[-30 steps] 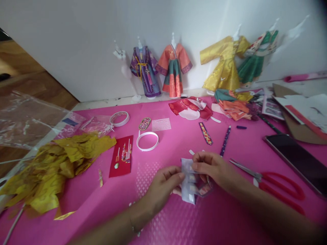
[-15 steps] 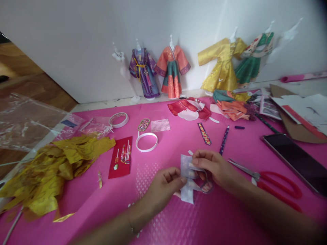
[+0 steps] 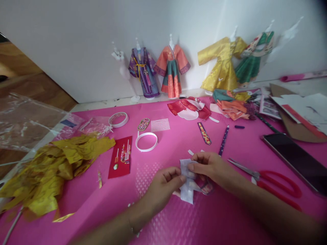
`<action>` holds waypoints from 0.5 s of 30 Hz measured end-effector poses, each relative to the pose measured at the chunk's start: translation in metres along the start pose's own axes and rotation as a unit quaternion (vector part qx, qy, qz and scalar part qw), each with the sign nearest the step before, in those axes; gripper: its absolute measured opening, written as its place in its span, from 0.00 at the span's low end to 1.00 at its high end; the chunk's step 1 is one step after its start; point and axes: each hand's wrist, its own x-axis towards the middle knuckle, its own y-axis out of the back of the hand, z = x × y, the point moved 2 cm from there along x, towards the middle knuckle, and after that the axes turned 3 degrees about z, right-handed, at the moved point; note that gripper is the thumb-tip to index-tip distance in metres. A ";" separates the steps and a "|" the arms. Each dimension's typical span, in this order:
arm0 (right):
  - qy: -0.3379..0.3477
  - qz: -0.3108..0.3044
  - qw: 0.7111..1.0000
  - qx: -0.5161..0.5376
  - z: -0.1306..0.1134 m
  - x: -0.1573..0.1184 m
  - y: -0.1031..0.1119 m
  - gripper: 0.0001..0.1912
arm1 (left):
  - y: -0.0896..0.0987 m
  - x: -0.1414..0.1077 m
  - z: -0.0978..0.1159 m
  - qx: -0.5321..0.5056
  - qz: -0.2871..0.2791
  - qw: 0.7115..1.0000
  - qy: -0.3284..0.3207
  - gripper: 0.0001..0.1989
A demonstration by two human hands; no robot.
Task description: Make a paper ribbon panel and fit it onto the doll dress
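Between my two hands is a small pale lilac piece of fabric (image 3: 187, 194), held up a little over the pink mat. My left hand (image 3: 166, 183) pinches its left edge between thumb and fingers. The fingers of my right hand (image 3: 208, 167) press on its upper right part, thumb against the cloth. A patterned strip with a dark border (image 3: 206, 188) hangs below the right fingers, partly hidden by them. Small white paper scraps (image 3: 190, 152) lie just beyond the fabric. Scissors with red handles (image 3: 268, 183) rest beside my right forearm.
Yellow fabric (image 3: 58, 170) is heaped at left, near a red card (image 3: 120, 157) and tape rolls (image 3: 146, 142). A pencil (image 3: 224, 140) and a phone (image 3: 293, 156) lie at right. Dressed doll forms (image 3: 171, 69) stand along the wall.
My right hand has pressed down onto the fabric, and the flap it held raised now lies flatter. A second white scrap shows beyond the right fingers. My left hand stays nearly still.
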 end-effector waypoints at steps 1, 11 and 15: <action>0.002 0.000 1.000 -0.003 0.001 0.000 0.000 0.16 | 0.000 0.000 0.000 0.002 -0.003 1.000 0.001 0.19; 0.021 -0.035 0.999 0.024 0.006 0.000 -0.001 0.17 | -0.008 -0.002 0.002 -0.031 -0.055 0.997 -0.035 0.19; 0.022 -0.066 0.996 0.053 0.009 0.001 -0.001 0.17 | -0.007 -0.003 0.000 -0.028 -0.039 0.998 -0.033 0.19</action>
